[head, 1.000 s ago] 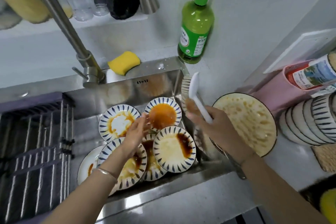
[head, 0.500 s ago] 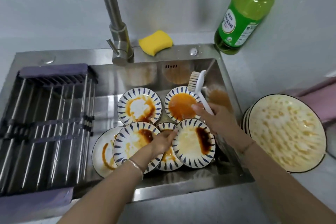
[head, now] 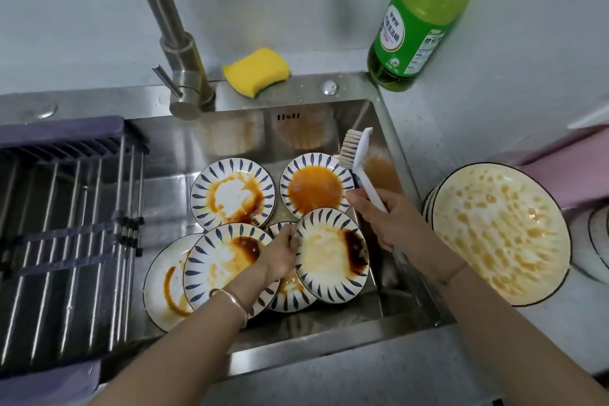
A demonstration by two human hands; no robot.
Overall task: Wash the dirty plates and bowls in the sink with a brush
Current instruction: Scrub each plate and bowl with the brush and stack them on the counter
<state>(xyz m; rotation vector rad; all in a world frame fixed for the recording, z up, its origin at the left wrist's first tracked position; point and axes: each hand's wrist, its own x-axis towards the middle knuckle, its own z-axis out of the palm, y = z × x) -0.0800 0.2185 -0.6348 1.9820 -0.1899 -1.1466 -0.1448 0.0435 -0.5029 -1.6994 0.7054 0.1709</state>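
The sink (head: pixel 389 128) has a rack (head: pixel 66 224) over its left half. Dirty plates (head: pixel 230 194) overlap across the right half up to the right wall, leaving bare floor only along the back. The left grip (head: pixel 280 257) pinches the front plate (head: pixel 329 260) by its left rim, and the right grip (head: pixel 392 217) is closed round the brush (head: pixel 357 155) handle, bristles raised beside the right wall.

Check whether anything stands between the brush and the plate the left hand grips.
Nothing visible does. The right hand holds the brush above the orange-smeared plate; the dark-stained plate, gripped at its rim by the left hand, has its face uncovered.
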